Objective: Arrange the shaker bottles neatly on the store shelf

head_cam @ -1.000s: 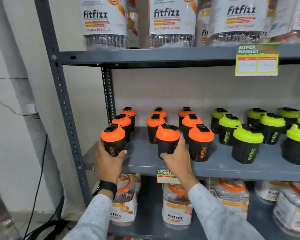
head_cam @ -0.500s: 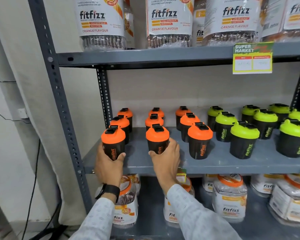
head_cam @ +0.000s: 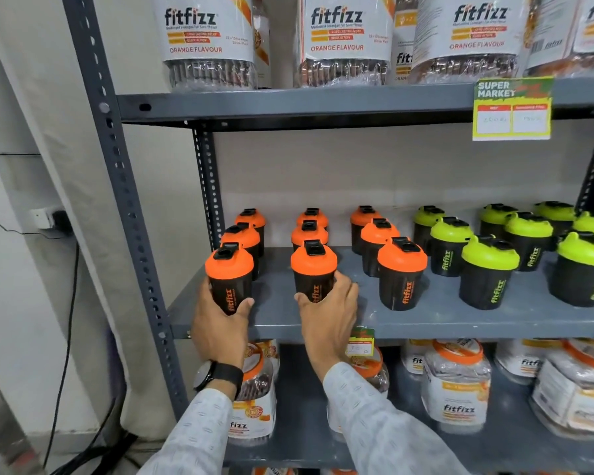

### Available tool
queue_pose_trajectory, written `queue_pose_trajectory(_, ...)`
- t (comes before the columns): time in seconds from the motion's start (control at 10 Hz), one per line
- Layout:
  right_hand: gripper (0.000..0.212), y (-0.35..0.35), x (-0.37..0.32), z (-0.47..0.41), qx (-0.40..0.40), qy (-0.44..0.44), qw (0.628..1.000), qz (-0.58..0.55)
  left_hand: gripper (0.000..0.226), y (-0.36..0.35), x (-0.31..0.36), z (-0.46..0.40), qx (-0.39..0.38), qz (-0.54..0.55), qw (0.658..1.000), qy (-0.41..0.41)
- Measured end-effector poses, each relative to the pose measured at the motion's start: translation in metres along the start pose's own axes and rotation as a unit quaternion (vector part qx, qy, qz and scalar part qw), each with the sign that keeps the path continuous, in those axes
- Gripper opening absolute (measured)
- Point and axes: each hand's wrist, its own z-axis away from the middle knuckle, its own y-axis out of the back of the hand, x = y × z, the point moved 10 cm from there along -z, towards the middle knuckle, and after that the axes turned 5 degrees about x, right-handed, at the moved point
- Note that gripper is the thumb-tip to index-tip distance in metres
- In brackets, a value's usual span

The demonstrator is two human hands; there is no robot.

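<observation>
a grey slotted-angle metal rack [head_cam: 117, 173] stands against a plain off-white wall [head_cam: 374, 173], its upright punched with rows of holes. left of the rack a pale wall panel [head_cam: 21, 97] shows a thin dark crack line, and a white socket [head_cam: 43, 217] with a black plug sits on it. a black cable [head_cam: 70, 303] hangs from there down toward the floor, where more dark cables [head_cam: 93, 454] lie bunched at the foot of the wall. a yellow and green "super market" price tag [head_cam: 512, 109] hangs off the upper shelf edge. the light is even, soft and indoor
</observation>
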Motion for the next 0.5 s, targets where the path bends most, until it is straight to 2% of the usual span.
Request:
queue_pose_trajectory(0.3, 0.077, 0.0007, -0.0013, 0.0037, 0.015, -0.004, 1.0, 0.0, 0.085, -0.0016, -0.0035, -0.0013, -0.004, -0.002, 1.0, 0.001)
queue_pose_trajectory(0.4, 0.081, -0.0014, -0.0039, 0.0055, 0.006, 0.003, 1.0, 0.009, 0.086, -0.0021, -0.0051, -0.0008, -0.006, 0.001, 1.0, -0.002)
queue_pose_trajectory(0.5, 0.1, 0.005, -0.0071, 0.0062, -0.007, 0.012, 1.0, 0.02, 0.097, -0.0015, -0.0059, 0.0022, -0.015, -0.006, 1.0, 0.009)
